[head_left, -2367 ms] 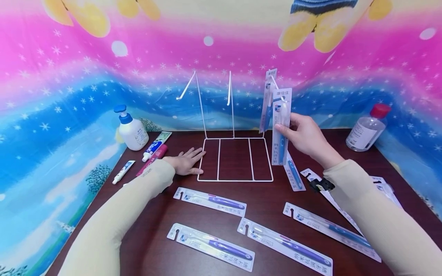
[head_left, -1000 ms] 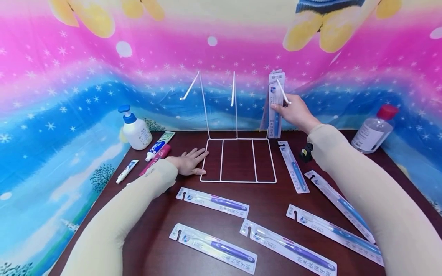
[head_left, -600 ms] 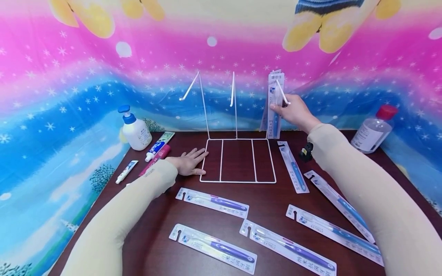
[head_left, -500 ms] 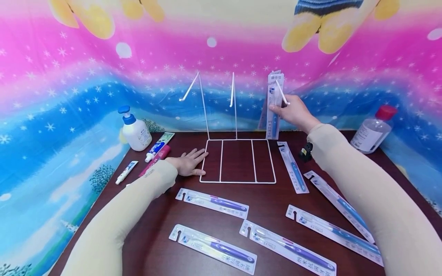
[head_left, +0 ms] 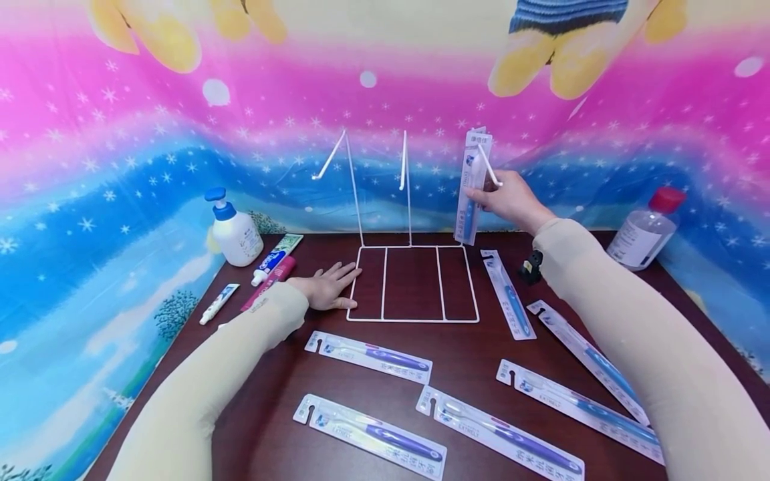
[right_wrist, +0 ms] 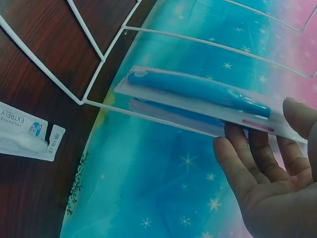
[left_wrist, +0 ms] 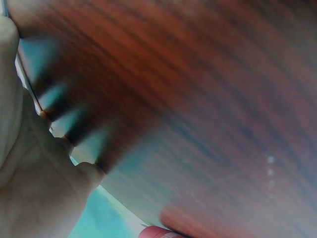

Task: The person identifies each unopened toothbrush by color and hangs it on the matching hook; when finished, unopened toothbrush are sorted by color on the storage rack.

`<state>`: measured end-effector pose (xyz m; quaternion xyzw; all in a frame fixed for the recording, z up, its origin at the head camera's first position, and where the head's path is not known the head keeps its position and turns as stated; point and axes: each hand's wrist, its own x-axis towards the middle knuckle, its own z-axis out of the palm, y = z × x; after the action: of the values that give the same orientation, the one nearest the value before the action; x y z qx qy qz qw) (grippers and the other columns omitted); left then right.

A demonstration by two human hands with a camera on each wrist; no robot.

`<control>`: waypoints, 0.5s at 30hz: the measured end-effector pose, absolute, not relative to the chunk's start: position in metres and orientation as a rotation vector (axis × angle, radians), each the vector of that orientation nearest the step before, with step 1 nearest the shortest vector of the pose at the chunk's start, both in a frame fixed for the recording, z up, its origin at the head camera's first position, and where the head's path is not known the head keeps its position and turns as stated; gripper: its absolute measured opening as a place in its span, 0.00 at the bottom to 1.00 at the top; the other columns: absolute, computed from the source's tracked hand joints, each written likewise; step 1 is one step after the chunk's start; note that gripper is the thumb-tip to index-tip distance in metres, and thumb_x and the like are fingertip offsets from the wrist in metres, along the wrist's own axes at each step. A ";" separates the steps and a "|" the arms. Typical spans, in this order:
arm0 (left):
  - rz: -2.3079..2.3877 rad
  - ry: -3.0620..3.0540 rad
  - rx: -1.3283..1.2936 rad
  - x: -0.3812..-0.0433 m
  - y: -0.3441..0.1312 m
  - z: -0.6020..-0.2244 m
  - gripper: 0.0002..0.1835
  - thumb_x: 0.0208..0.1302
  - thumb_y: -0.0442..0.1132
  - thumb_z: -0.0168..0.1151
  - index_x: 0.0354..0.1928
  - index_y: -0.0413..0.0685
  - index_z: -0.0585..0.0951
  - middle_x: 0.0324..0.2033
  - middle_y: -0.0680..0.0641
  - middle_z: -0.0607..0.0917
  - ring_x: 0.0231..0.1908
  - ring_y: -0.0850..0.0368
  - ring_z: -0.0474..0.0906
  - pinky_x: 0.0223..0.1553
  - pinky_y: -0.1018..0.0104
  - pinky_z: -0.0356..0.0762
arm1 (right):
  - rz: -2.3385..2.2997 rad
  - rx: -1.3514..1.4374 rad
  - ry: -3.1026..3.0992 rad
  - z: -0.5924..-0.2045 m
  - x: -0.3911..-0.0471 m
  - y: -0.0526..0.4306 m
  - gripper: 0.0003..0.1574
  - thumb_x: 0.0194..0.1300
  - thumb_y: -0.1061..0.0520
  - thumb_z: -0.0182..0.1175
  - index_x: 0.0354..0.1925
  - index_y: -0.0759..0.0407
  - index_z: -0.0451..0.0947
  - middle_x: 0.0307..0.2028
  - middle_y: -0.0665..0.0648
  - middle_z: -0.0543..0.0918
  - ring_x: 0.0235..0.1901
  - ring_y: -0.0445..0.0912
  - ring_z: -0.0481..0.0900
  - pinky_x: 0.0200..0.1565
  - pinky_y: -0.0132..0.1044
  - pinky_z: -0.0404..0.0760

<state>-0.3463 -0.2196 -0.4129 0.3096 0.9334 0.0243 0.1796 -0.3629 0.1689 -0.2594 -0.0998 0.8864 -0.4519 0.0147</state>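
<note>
My right hand (head_left: 516, 200) pinches a packaged blue toothbrush (head_left: 467, 214), thumb in front and fingers behind. The pack hangs far back on the right hook (head_left: 490, 165) of a white wire rack (head_left: 412, 321), its lower end tilted left. Behind it, mostly covered, hangs another blue toothbrush pack, seen below the front toothbrush pack (right_wrist: 198, 94) in the right wrist view. My left hand (head_left: 327, 288) lies flat with fingers spread, fingertips at the left bar of the rack's base. The left wrist view shows that hand (left_wrist: 44, 163) against the dark wood.
The rack's left hook (head_left: 329, 155) and middle hook (head_left: 404, 160) carry nothing. Several toothbrush packs, such as a purple one (head_left: 369, 357) and a blue one (head_left: 508, 295), lie in front and right. A pump bottle (head_left: 236, 234), toothpaste tubes (head_left: 279, 257) and a red-capped bottle (head_left: 644, 234) stand or lie around.
The blue toothbrush pack went from the hook's tip back along it to the other hanging pack; lately its lower end has swung left. My left hand stays in place.
</note>
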 end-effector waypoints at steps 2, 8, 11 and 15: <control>0.071 2.641 0.877 -0.347 -0.220 -0.414 0.45 0.63 0.65 0.43 0.72 0.48 0.43 0.70 0.42 0.41 0.68 0.38 0.34 0.61 0.38 0.41 | -1.401 -0.318 2.761 -0.260 -0.363 0.170 0.35 0.62 0.43 0.57 0.64 0.53 0.64 0.57 0.59 0.72 0.52 0.52 0.74 0.48 0.46 0.75; 0.052 2.647 0.877 -0.348 -0.222 -0.416 0.44 0.64 0.64 0.44 0.72 0.49 0.43 0.70 0.42 0.42 0.68 0.38 0.35 0.60 0.37 0.44 | -1.362 -0.333 2.780 -0.262 -0.362 0.180 0.28 0.62 0.42 0.57 0.53 0.58 0.70 0.51 0.62 0.76 0.47 0.52 0.77 0.46 0.45 0.76; 0.058 2.648 0.876 -0.348 -0.223 -0.417 0.44 0.63 0.64 0.44 0.72 0.49 0.43 0.71 0.42 0.41 0.68 0.38 0.35 0.60 0.37 0.44 | -1.317 -0.330 2.788 -0.265 -0.360 0.192 0.28 0.61 0.40 0.57 0.51 0.58 0.70 0.47 0.62 0.76 0.44 0.50 0.77 0.46 0.45 0.76; 0.067 2.664 0.873 -0.347 -0.225 -0.414 0.44 0.64 0.63 0.46 0.72 0.49 0.43 0.70 0.42 0.42 0.68 0.38 0.36 0.60 0.36 0.43 | -1.209 -0.348 2.816 -0.266 -0.351 0.216 0.30 0.61 0.39 0.56 0.53 0.58 0.71 0.45 0.61 0.76 0.42 0.50 0.78 0.44 0.44 0.77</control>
<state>-0.3472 -0.2245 -0.4140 0.3069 0.9365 0.0236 0.1677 -0.3513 0.2164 -0.2662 -0.1129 0.9127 -0.3918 0.0290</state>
